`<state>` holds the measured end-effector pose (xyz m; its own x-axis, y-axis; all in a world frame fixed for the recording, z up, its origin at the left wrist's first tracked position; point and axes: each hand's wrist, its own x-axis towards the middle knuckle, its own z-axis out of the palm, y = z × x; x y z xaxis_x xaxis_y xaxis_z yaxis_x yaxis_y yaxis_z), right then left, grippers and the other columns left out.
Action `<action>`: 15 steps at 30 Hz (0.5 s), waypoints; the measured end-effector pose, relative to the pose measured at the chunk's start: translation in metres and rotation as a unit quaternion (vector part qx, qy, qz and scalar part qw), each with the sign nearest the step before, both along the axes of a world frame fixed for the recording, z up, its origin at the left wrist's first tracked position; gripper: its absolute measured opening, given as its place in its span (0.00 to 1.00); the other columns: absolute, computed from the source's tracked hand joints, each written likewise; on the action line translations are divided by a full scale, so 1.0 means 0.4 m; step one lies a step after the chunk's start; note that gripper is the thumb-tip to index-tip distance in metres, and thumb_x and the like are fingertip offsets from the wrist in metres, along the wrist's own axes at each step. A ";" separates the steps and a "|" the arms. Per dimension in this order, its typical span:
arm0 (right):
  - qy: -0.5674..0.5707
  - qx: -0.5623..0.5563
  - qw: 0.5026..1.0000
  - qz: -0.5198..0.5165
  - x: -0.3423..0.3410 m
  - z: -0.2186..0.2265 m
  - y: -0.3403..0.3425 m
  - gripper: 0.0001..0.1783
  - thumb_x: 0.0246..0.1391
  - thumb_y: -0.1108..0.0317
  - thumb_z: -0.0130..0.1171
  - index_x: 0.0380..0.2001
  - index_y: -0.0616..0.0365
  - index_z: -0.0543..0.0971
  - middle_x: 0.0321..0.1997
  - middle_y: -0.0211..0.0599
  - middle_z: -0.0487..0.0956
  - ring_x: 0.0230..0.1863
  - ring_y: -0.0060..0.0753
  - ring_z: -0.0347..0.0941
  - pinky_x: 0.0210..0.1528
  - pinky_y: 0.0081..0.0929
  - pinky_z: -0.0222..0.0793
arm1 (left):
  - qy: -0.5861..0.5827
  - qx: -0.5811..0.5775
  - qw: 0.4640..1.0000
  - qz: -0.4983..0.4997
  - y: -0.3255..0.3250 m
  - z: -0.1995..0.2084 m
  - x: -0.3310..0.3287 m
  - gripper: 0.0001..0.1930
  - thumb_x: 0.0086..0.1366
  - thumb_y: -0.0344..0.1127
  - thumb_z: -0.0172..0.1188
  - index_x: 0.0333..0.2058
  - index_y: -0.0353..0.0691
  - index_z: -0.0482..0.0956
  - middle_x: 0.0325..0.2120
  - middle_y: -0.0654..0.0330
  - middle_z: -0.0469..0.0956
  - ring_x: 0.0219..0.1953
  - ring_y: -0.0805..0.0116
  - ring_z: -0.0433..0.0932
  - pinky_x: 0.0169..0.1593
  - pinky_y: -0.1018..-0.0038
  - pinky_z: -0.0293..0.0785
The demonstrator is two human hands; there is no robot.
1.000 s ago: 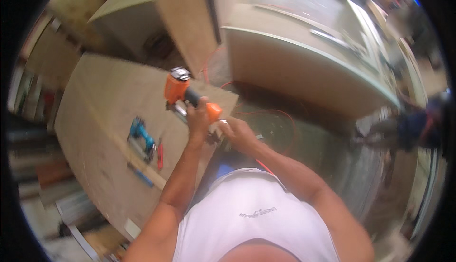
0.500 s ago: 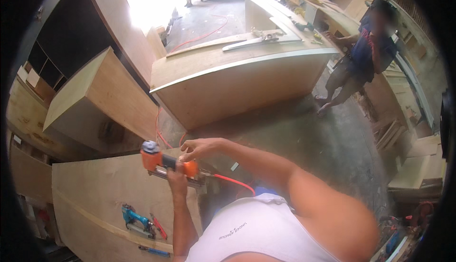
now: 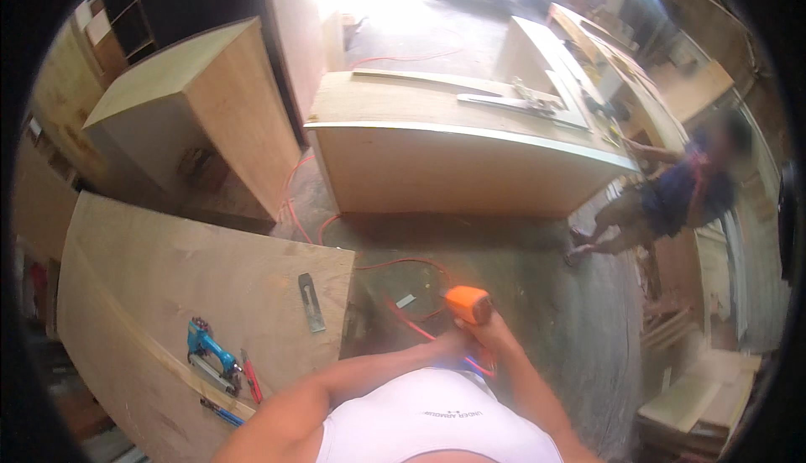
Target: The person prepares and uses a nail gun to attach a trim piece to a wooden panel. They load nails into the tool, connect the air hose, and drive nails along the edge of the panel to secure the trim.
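An orange nail gun is in front of my chest, over the floor to the right of the wooden panel. My right hand is wrapped round it from the right. Pressed in from the left, my left hand is closed at its lower part; blur and overlap hide the fingers. A red air hose runs close by my hands. On the panel lie a teal nail gun, red-handled pliers, a blue slim tool and a slotted metal plate.
A long wooden cabinet stands ahead, with a white-edged frame piece on top. Another open wooden box is at left. A person stands at the right by a workbench. Board offcuts are stacked at lower right.
The orange nail gun has moved right, off the panel, and turned in my hands. My right hand now grips it, where my left did before. The slotted metal plate has come into sight.
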<state>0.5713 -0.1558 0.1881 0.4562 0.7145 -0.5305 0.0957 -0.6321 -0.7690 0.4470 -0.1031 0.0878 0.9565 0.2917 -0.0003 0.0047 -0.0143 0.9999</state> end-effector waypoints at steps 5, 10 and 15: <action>-0.031 -0.108 0.991 -0.077 0.162 -0.140 -0.083 0.20 0.45 0.60 0.77 0.37 0.63 0.85 0.32 0.40 0.85 0.36 0.39 0.83 0.41 0.38 0.78 | 0.221 0.139 0.925 -0.275 0.175 0.151 0.052 0.18 0.67 0.43 0.61 0.45 0.33 0.85 0.41 0.47 0.85 0.43 0.54 0.84 0.48 0.60 0.77; -0.223 -0.143 0.963 0.055 0.402 -0.234 -0.116 0.21 0.41 0.64 0.75 0.36 0.67 0.85 0.38 0.60 0.84 0.45 0.58 0.83 0.42 0.46 0.78 | 0.223 -0.187 0.940 0.179 0.454 -0.006 -0.007 0.15 0.73 0.42 0.60 0.46 0.36 0.83 0.36 0.59 0.83 0.36 0.73 0.80 0.39 0.74 0.79; -0.225 -0.139 0.963 0.049 0.558 -0.149 -0.086 0.16 0.40 0.67 0.73 0.31 0.68 0.84 0.33 0.63 0.83 0.43 0.60 0.83 0.40 0.47 0.78 | 0.140 -0.398 0.758 0.498 0.665 -0.018 -0.080 0.18 0.74 0.49 0.57 0.46 0.37 0.78 0.38 0.57 0.82 0.39 0.65 0.81 0.48 0.66 0.81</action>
